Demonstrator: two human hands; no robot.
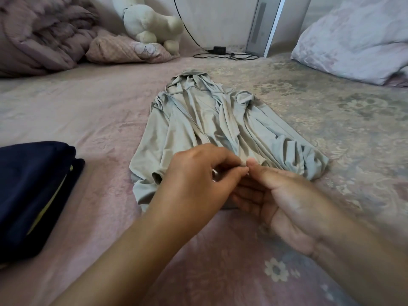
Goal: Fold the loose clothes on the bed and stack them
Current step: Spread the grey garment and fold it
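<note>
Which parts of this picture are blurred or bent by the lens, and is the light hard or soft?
Head view: the forearms and the navy folded clothes at the near edge are smeared; the grey hooded jacket is fairly sharp; the panel by the wall leans from wide-angle distortion; light is soft, with faint shadows and a mild sheen on the jacket.

Jacket (pixel 212 120) hem hidden behind both hands, navy folded garment (pixel 33 191) cut off left, fingers (pixel 240 171) perhaps pinching something unclear
</note>
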